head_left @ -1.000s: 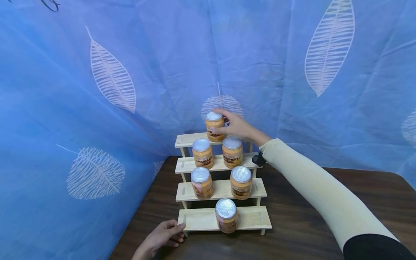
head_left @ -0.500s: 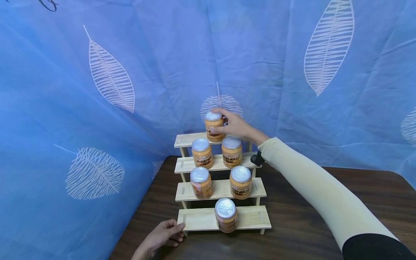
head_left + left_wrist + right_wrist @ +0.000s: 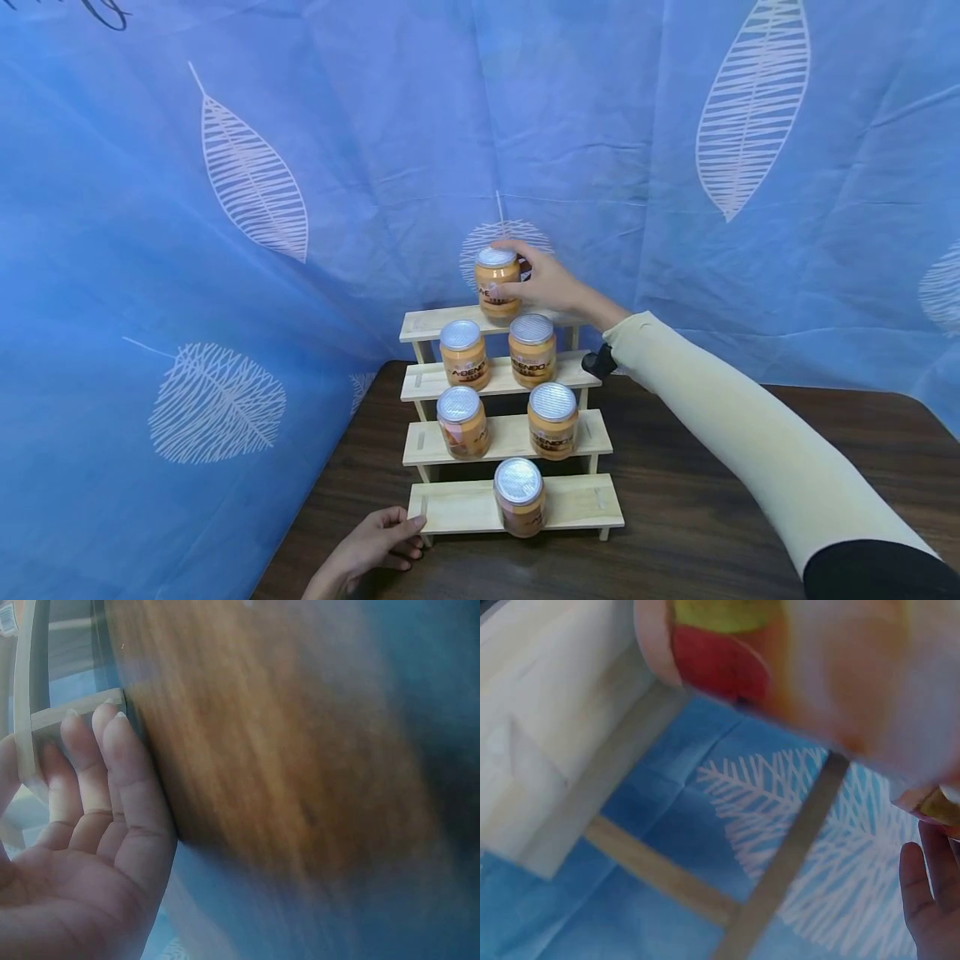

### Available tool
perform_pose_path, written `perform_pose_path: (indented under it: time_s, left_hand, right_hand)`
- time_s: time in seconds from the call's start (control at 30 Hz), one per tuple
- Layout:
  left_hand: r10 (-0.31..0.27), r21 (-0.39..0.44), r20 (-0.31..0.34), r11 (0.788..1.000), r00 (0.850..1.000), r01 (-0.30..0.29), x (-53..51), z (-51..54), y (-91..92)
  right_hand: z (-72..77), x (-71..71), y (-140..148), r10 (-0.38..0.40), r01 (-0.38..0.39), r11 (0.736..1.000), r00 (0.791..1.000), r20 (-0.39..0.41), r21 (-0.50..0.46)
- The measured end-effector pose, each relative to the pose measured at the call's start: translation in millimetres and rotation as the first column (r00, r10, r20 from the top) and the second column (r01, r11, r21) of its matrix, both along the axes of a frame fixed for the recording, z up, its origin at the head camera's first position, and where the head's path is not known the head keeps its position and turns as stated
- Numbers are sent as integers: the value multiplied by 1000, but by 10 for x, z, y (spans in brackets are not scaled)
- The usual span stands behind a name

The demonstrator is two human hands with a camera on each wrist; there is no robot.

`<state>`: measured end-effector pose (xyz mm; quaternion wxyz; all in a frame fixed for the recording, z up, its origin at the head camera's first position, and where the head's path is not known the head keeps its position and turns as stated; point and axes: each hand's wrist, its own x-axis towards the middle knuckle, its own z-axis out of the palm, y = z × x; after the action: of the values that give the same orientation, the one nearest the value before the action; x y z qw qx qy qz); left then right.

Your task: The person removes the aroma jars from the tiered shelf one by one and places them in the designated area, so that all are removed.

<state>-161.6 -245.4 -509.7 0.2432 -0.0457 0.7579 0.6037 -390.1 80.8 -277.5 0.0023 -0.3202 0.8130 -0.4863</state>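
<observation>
Six jars (image 3: 465, 358) occupy one four-shelf stand (image 3: 430, 321), counted one, two, two, one from the top down, and the person's right grip (image 3: 546, 282) is closed round the top jar (image 3: 489, 279), at the top shelf's middle. The left grip (image 3: 375, 543) pinches the bottom shelf (image 3: 456, 507) at its left end, near the worktop (image 3: 675, 500)'s left edge. Open room spreads right of the stand and along the bottom shelf, left of its jar.

On the dk. wood table (image 3: 675, 508) we see a four-tier shelf (image 3: 453, 506) w/ jars (image 3: 520, 504): one on btm. tier, two each on 2nd & 3rd.
</observation>
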Motion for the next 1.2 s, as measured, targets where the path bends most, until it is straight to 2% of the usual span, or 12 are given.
perform_pose_path:
  time_s: [0.1, 0.3, 0.6, 0.9, 1.2]
  left_hand:
    - [-5, -2, 3, 1000, 1000, 5, -9, -9, -7]
    - [-11, -7, 6, 1000, 1000, 11, -11, -6, -15]
    - [-19, -3, 14, 1000, 1000, 19, -22, 4, -10]
    - [-33, 4, 14, 999, 999, 33, -17, 18, -9]
    - [-33, 8, 26, 999, 999, 33, -27, 0, -20]
  right_hand:
    - [57, 23, 75, -12, 13, 1000, 998, -54, 15]
    - [133, 115, 280, -31, 31, 999, 998, -54, 14]
    - [172, 319, 678, -98, 111, 990, 985, -142, 88]
    - [112, 515, 1019, -133, 157, 979, 975, -177, 132]
    - [-34, 711, 1327, -153, 175, 980, 967, -203, 96]
